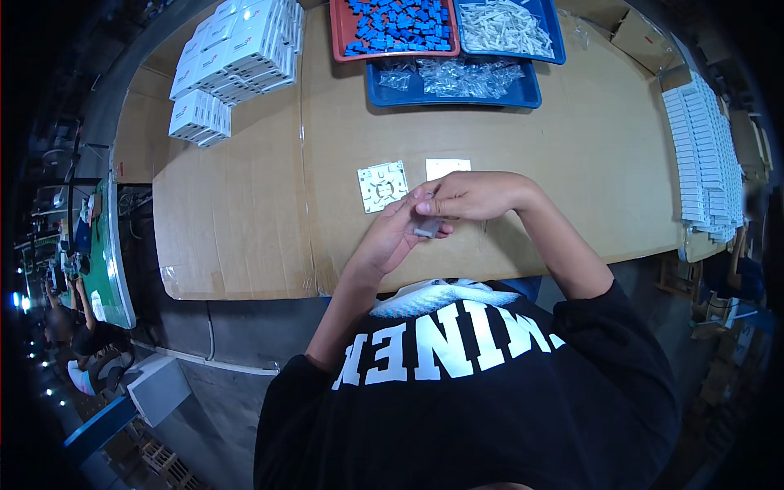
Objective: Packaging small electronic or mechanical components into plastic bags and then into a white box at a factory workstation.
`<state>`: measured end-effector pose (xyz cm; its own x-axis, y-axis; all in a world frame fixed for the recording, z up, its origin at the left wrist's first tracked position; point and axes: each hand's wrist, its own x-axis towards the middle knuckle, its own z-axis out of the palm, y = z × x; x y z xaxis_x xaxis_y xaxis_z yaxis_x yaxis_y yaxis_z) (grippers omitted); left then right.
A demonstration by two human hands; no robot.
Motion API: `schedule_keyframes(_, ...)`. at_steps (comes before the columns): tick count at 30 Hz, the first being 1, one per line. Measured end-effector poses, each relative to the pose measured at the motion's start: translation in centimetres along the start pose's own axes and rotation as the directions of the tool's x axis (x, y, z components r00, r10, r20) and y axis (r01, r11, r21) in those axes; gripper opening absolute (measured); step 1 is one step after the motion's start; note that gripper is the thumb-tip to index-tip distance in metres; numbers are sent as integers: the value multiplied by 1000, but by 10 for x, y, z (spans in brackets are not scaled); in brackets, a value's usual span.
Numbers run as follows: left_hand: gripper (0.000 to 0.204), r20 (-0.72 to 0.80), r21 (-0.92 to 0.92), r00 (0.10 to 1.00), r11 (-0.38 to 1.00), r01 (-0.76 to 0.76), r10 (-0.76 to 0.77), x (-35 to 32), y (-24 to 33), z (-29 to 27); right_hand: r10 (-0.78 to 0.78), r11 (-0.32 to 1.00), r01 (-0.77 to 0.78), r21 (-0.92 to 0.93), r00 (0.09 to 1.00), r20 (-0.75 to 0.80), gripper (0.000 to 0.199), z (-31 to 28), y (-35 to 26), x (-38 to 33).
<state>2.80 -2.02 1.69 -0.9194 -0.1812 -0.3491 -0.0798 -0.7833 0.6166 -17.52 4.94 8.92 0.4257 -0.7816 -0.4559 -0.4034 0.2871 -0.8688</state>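
Note:
My left hand (394,235) is turned palm up over the cardboard-covered table, its fingers curled around a small translucent plastic packet (427,228). From above, my right hand (467,196) meets it, with thumb and fingers closed on the packet's upper part. What the packet contains is too small to make out. Just beyond my left hand lies a white square plastic frame (374,181) with cutouts in its middle. A plain white square plate (447,167) lies beyond my right hand, which partly covers it.
A red tray (336,33) of blue parts and a blue tray (560,51) of white parts stand at the far side. Before them is a blue tray (457,104) of clear plastic bags. White boxes (237,57) are stacked far left, more white boxes (698,155) at right.

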Motion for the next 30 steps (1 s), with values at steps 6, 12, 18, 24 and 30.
schedule_keyframes(6, 52, -43, -59, 998, 997, -41, 39, -2, -4, 6, -94, 980, 105, 167, 993, -72, 64, 8, 15, -3)
schedule_keyframes(12, 60, -2, -30, 1000, 999, 17, -17, -3, -11, -2, -229, 953, 264, 148, 949, -219, 52, -8, 51, -2)
schedule_keyframes(18, 65, -54, -46, 996, 996, 70, -72, -11, -15, -12, -105, 964, 265, 24, 462, -880, 24, -146, 85, -32)
schedule_keyframes(24, 62, -15, 28, 993, 992, 120, -119, -5, -24, -11, -98, 994, -50, -98, 3, -995, 20, -275, 157, -62)
schedule_keyframes(30, 53, -42, 85, 990, 987, 135, -132, -13, -26, -4, -281, 914, -332, -234, -102, -954, 14, -306, 129, -31)
